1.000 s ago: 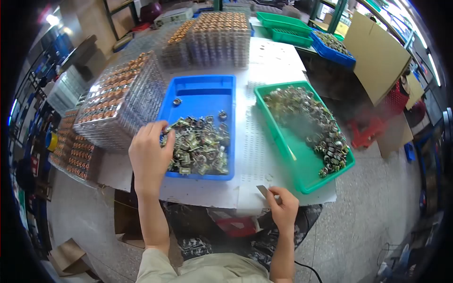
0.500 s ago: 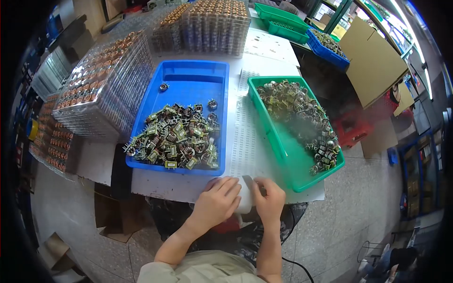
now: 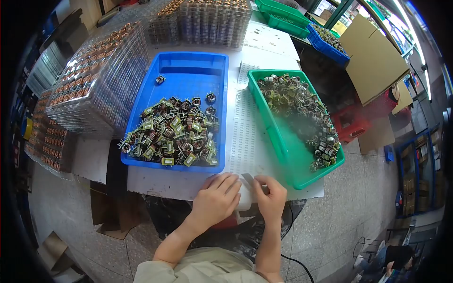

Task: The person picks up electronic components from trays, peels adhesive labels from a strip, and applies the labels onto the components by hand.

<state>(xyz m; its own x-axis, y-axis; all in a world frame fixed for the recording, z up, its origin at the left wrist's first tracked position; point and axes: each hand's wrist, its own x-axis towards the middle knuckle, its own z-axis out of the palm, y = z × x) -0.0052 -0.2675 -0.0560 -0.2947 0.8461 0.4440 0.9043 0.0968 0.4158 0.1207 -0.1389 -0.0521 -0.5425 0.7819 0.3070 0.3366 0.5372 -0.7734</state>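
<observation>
My left hand (image 3: 216, 198) lies on the front edge of the table, palm down, its fingers close together and fairly flat, touching a white piece (image 3: 245, 200) that shows between my hands. Its thumb is hidden. My right hand (image 3: 271, 197) is closed, with a thin, flat grey blade-like strip (image 3: 247, 178) pinched between thumb and fingers and pointing up to the left. Beyond my hands a white sheet with rows of small printed labels (image 3: 240, 127) runs up the table. What lies under my left fingers cannot be seen.
To the left, a blue tray (image 3: 188, 61) holds a heap of wire-wound coils (image 3: 174, 129). A green tray (image 3: 278, 141) at right holds more coils (image 3: 325, 137). Stacked clear plastic trays of copper coils (image 3: 101, 78) stand at far left. A person (image 3: 394, 259) is at lower right.
The view has shifted slightly, so the trays appear a little higher. The grey strip has tilted somewhat in my right hand; both hands stay in nearly the same place.
</observation>
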